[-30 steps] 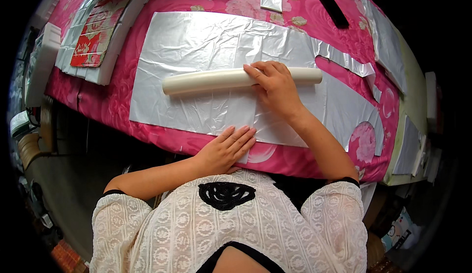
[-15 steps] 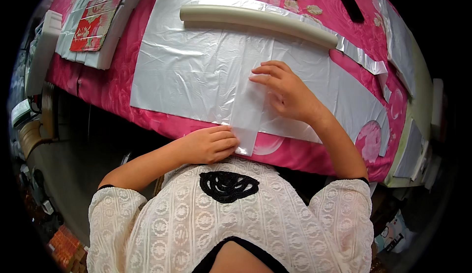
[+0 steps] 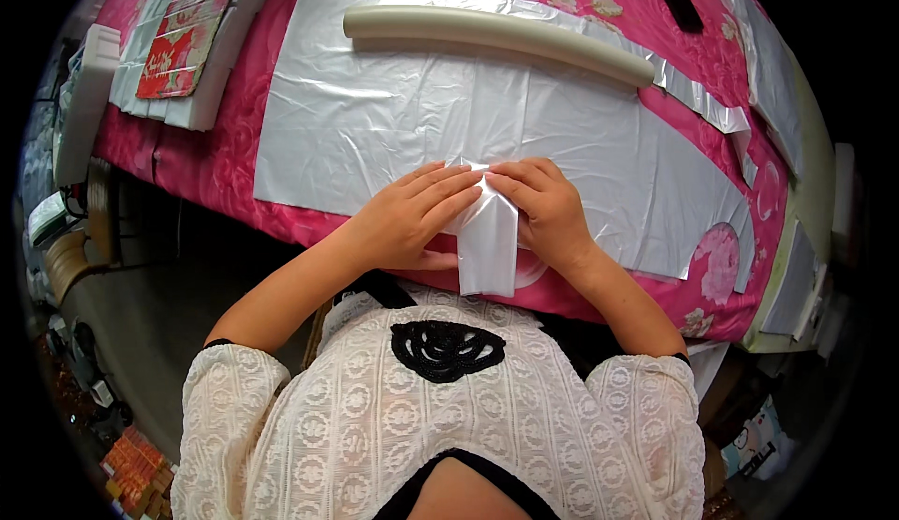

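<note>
While working, touched silvery strip (image 3: pixel 488 253) at near edge of pink tablecloth (image 3: pixel 220 173) with thumb-spread left hand (image 3: pixel 412 215) and right hand (image 3: pixel 551 211) of unclear grip; seemed light, limp, slippery, best held by sides.

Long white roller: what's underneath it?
The roller lies on the silvery sheet, visible along its near side. Whatever is directly beneath it is covered and can't be seen.

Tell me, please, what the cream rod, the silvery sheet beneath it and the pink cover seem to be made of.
Cream rod: probably plastic, smooth with a soft sheen and no visible grain.
Silvery sheet: likely thin plastic film, glossy, with fine creases and bright highlights.
Pink cover: perhaps printed fabric, slightly shiny, with soft ripples; a coated cloth remains possible.
</note>
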Motion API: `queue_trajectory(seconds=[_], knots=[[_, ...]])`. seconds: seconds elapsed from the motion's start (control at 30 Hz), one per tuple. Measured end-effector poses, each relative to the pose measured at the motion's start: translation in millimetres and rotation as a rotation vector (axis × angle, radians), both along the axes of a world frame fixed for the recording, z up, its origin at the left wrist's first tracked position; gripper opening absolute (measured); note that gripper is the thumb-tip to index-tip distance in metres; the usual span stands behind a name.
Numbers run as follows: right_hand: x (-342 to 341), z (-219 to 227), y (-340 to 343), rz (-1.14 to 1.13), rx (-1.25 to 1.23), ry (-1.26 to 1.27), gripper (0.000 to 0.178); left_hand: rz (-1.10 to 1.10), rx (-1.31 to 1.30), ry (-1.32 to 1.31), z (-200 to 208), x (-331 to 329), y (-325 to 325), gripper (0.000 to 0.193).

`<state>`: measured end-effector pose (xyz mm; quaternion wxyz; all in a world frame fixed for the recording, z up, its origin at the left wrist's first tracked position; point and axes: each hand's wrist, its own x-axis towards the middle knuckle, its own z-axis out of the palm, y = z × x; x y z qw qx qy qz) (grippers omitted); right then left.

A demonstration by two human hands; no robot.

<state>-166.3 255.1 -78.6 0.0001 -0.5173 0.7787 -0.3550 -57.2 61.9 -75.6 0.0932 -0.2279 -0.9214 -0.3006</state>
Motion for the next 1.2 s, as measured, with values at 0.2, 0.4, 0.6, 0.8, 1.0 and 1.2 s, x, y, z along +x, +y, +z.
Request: queue_trajectory(seconds=[0.2,0.4,0.6,0.8,1.0,1.2], knots=[[-6,-2,7,0.019,0.021,0.064,0.030,0.039,-0.142,0.077,-14,-13,4,0.060],[-20,0,5,-0.088,0.007,-0.208,0.014,0.267,0.349,-0.304,3,-17,6,0.044],[-44,15,-17,-0.329,0.282,-0.783,0.020,0.395,0.415,-0.141,3,-24,11,0.054],[-47,15,-18,-0.346,0.386,-0.742,0.020,0.202,-0.251,-0.224,-13,-15,29,0.076],[-29,15,-11,-0.313,0.288,0.172,0.055,0.222,-0.256,-0.209,-15,-12,30,0.076],[-64,-2,-1,0.131,0.258,0.288,0.054,0.182,-0.245,-0.053,-11,-23,20,0.050]])
